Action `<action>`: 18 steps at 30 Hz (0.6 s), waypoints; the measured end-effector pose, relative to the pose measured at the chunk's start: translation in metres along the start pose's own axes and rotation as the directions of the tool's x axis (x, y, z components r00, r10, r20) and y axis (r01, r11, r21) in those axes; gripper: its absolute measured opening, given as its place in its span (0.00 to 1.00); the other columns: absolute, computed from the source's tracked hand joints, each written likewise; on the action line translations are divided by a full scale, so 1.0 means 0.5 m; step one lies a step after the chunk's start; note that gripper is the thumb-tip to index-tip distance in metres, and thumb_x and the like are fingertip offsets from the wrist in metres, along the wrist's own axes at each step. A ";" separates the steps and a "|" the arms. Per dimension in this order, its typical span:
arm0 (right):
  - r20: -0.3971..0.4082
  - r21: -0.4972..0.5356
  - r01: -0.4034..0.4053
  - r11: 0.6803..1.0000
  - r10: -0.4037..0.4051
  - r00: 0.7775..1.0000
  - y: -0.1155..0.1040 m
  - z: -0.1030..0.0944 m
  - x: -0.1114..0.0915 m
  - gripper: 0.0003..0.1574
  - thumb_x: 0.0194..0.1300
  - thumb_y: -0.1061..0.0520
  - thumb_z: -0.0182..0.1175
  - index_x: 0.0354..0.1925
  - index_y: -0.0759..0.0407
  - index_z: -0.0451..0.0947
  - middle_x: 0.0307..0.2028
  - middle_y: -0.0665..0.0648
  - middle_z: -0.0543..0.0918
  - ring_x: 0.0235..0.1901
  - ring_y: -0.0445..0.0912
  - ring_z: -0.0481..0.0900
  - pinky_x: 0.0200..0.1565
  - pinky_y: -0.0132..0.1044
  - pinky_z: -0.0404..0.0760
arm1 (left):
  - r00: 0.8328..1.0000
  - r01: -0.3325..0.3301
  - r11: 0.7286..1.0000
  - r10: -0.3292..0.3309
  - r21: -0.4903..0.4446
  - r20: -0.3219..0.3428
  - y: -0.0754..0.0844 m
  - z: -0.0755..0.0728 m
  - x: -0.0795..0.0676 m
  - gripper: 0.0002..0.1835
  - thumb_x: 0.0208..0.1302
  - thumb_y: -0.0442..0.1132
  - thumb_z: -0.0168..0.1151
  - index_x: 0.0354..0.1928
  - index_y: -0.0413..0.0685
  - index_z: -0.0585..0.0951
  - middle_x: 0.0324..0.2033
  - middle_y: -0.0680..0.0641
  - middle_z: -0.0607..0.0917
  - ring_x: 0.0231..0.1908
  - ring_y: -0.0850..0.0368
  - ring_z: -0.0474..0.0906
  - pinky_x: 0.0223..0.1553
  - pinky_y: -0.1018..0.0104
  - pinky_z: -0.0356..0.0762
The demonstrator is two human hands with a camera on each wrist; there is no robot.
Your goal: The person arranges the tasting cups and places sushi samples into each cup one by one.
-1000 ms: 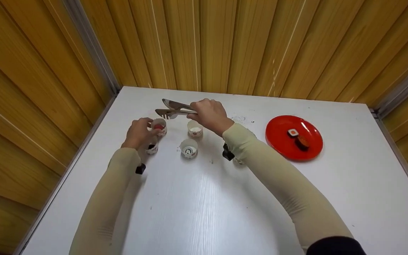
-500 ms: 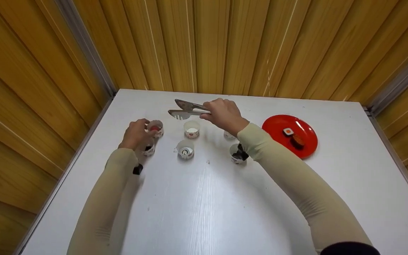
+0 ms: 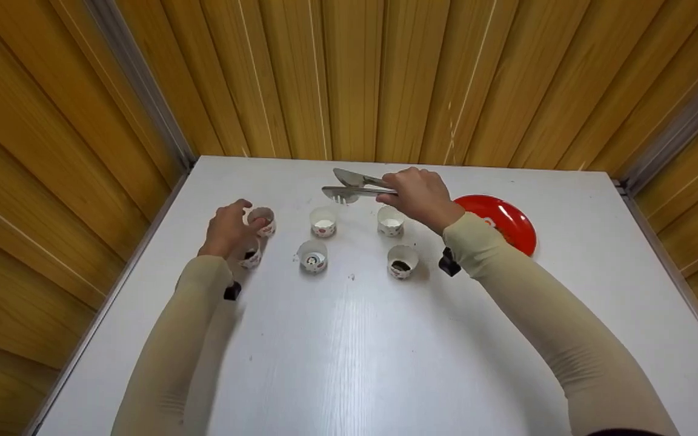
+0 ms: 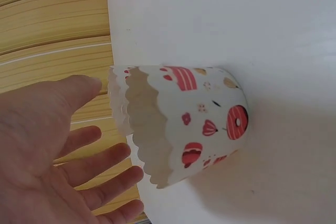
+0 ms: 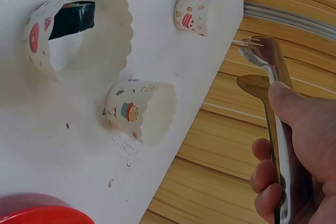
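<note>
My left hand (image 3: 226, 229) hovers beside the rims of two paper baking cups at the left, the far cup (image 3: 264, 223) and the near cup (image 3: 251, 257). In the left wrist view its fingers are spread and loosely bent, close to the scalloped rim of a printed cup (image 4: 205, 124). My right hand (image 3: 420, 192) grips metal serving tongs (image 3: 355, 191) by the handles, above the far part of the table. Their slotted and solid ends stand apart with nothing between them. A dark piece lies in the near right cup (image 3: 402, 264), below the tongs.
Two middle cups (image 3: 323, 223) and a far right cup (image 3: 391, 223) stand on the white table (image 3: 337, 351). A red plate (image 3: 515, 221) at the right is partly covered by my right forearm. A wood-look wall (image 3: 349, 79) rises behind.
My right hand has moved right with the tongs, away from the left cups and toward the plate. My left hand stays by the left cups; its fingers have drawn slightly off the far cup's rim.
</note>
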State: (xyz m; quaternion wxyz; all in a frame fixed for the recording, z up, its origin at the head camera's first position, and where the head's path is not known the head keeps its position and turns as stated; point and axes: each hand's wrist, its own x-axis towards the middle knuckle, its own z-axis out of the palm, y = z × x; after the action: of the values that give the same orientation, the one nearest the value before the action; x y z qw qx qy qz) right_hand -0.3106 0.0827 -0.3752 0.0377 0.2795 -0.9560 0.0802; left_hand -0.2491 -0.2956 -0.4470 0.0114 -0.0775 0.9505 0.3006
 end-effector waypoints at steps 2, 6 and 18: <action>0.007 0.010 -0.016 1.000 0.015 1.000 0.012 -0.004 -0.008 0.22 0.70 0.41 0.66 0.53 0.53 0.84 0.36 0.55 0.87 0.32 0.51 0.79 0.35 0.44 0.79 | 0.998 -0.040 0.999 0.041 0.013 -0.042 0.005 0.000 0.002 0.32 0.73 0.48 0.64 0.71 0.38 0.70 0.65 0.32 0.75 0.64 0.34 0.72 0.64 0.39 0.70; 0.008 0.020 -0.045 0.999 0.045 0.999 0.036 -0.012 -0.026 0.26 0.70 0.41 0.66 0.59 0.52 0.82 0.40 0.56 0.88 0.34 0.52 0.80 0.37 0.45 0.81 | 0.987 -0.122 0.992 0.125 0.028 -0.106 0.020 0.004 0.007 0.30 0.72 0.44 0.64 0.70 0.35 0.72 0.64 0.31 0.76 0.66 0.35 0.72 0.65 0.41 0.70; -0.011 0.010 -0.090 0.996 0.090 0.996 0.109 -0.027 -0.085 0.24 0.69 0.43 0.68 0.57 0.54 0.83 0.40 0.58 0.88 0.35 0.54 0.83 0.37 0.48 0.82 | 0.968 -0.223 0.973 0.228 0.054 -0.102 0.097 0.043 0.022 0.29 0.72 0.48 0.66 0.68 0.41 0.74 0.60 0.35 0.82 0.61 0.39 0.77 0.63 0.45 0.73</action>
State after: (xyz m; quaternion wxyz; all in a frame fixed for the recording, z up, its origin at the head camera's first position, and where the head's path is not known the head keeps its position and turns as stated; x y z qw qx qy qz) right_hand -0.3040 0.1529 -0.3742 0.0380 0.2360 -0.9670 0.0878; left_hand -0.2678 -0.2456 -0.4376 -0.0727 0.0152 0.9585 0.2753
